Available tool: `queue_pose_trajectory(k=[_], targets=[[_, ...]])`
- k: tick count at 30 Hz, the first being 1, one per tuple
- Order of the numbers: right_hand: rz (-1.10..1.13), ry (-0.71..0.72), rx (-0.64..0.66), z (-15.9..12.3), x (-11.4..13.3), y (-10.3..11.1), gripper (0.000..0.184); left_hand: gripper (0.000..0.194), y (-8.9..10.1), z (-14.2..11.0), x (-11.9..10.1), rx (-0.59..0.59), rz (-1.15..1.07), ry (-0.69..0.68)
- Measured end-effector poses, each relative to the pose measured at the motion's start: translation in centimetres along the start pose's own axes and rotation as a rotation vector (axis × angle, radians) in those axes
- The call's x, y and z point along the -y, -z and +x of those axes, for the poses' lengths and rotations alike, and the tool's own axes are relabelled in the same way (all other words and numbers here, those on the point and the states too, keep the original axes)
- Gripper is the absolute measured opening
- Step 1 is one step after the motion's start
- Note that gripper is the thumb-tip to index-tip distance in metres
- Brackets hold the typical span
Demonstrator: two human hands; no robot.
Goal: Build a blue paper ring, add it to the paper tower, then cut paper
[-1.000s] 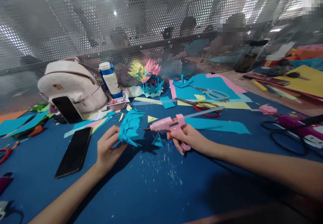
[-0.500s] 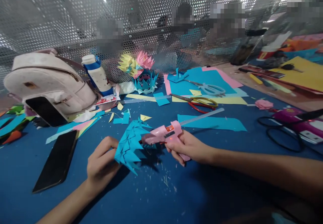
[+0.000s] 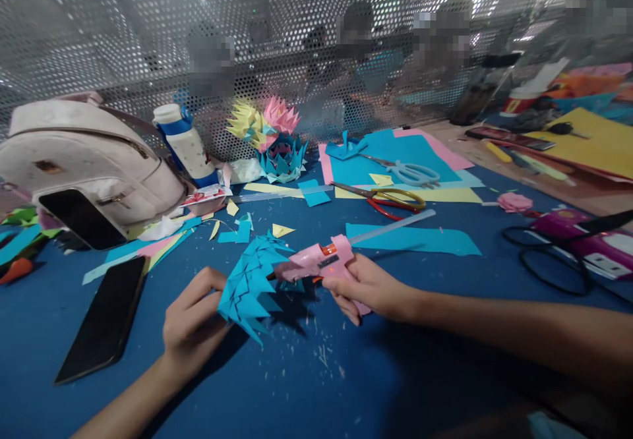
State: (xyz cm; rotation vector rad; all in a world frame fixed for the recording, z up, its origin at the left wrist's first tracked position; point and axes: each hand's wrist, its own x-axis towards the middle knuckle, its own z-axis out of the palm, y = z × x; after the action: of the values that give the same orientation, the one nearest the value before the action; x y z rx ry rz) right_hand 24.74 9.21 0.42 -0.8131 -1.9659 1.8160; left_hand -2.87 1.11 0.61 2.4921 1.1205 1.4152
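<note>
Blue table (image 3: 208, 399), perforated screen (image 3: 148, 37) behind. Left hand (image 3: 192, 320) holds the blue paper flower (image 3: 250, 284) above the table, fingers partly hidden behind it. Right hand (image 3: 368, 287) is closed around the grip of the pink glue gun (image 3: 316, 261). Versus 1.0 s ago: flower is turned, points now slanting down and toward the gun; nozzle, then apart, is now at the flower's edge, contact unclear. Versus 0.5 s ago: almost the same pose. Phone (image 3: 103, 320) lies left of the left hand.
</note>
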Motion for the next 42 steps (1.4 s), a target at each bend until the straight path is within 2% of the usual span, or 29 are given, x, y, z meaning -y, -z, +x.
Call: queue_pose_trajectory(k=[15,27,30,33,36,39,42], targets=[[-0.033,-0.001,-0.066,0.0,-0.5,-0.1,0.058,0.016,0.0,-0.1,-0.1,-0.014,-0.011,0.02],[-0.056,0.029,-0.079,-0.3,-0.9,-0.3,0.042,0.017,-0.1,-0.3,0.3,-0.086,0.014,0.122],[-0.077,0.015,-0.119,-0.2,-0.9,-0.3,0.038,0.012,-0.5,-0.5,0.8,-0.189,-0.066,0.265],[0.0,0.045,-0.18,0.0,-0.8,0.0,0.037,0.005,-0.8,-0.6,1.6,-0.327,-0.175,0.586],[0.052,0.131,-0.252,0.4,-0.6,0.7,0.043,0.02,-0.9,-0.7,2.8,-0.439,-0.313,0.83],[-0.084,0.185,-0.381,1.1,0.0,2.3,0.045,0.029,-0.9,-0.7,3.6,-0.502,-0.417,0.921],[-0.306,0.15,-0.472,1.7,0.9,4.9,0.044,0.033,-0.8,-0.7,3.8,-0.515,-0.462,0.935]])
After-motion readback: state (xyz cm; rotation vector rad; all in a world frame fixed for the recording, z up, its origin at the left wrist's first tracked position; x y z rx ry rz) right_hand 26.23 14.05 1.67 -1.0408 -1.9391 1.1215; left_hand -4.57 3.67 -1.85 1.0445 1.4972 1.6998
